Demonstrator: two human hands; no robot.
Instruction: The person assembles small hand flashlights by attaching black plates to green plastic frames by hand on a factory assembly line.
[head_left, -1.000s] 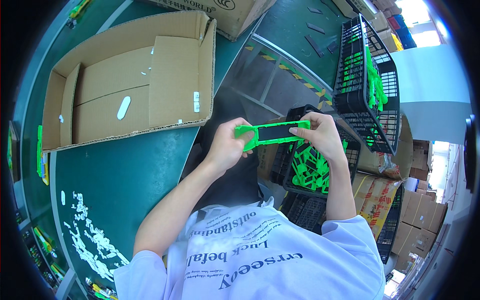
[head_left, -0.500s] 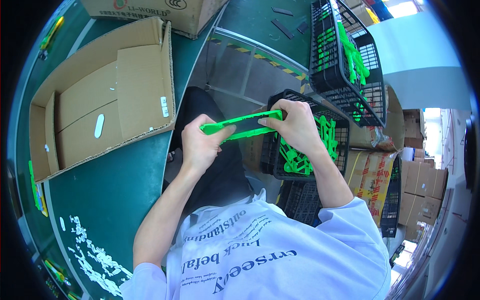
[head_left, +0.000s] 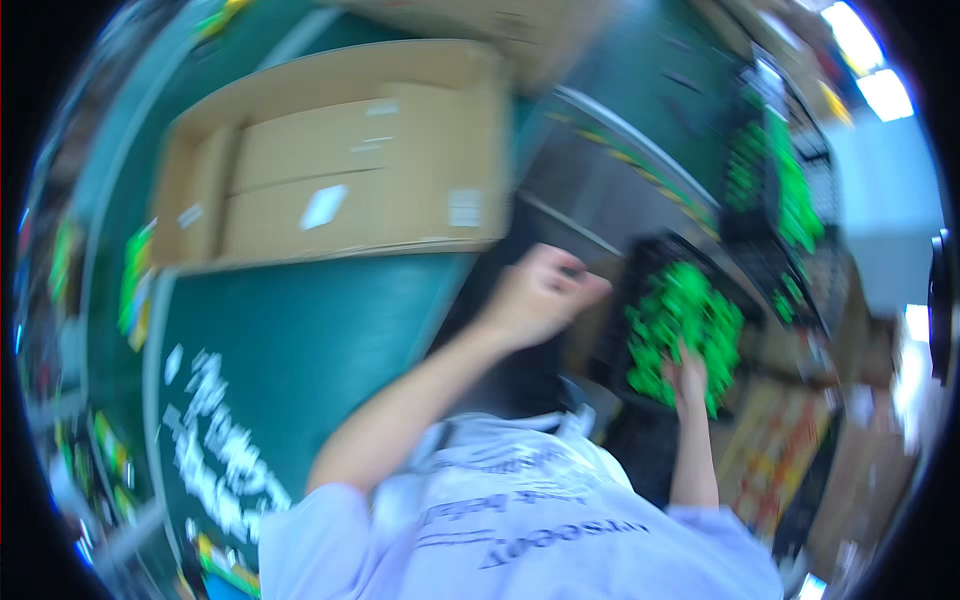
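Observation:
My left hand (head_left: 540, 298) hovers over my lap, loosely curled, with a gap between thumb and fingers and nothing visible in it. My right hand (head_left: 688, 378) reaches into a black plastic crate (head_left: 632, 270) at the right, touching a heap of bright green plastic parts (head_left: 685, 315). Its fingertips are blurred and partly lost among these parts, so I cannot tell whether they grip one. Motion blur smears the whole view.
On the green table (head_left: 330, 335) at my left stand an open cardboard box (head_left: 420, 215) holding a few white pieces and a scatter of small white pieces (head_left: 222, 450). A second black crate (head_left: 765, 215) with green parts stands far right. Cartons (head_left: 775, 450) are stacked beyond.
The green frame with the dark middle is no longer between my hands. My right hand has moved down into the crate; my left hand is apart from it. The view has shifted and blurred.

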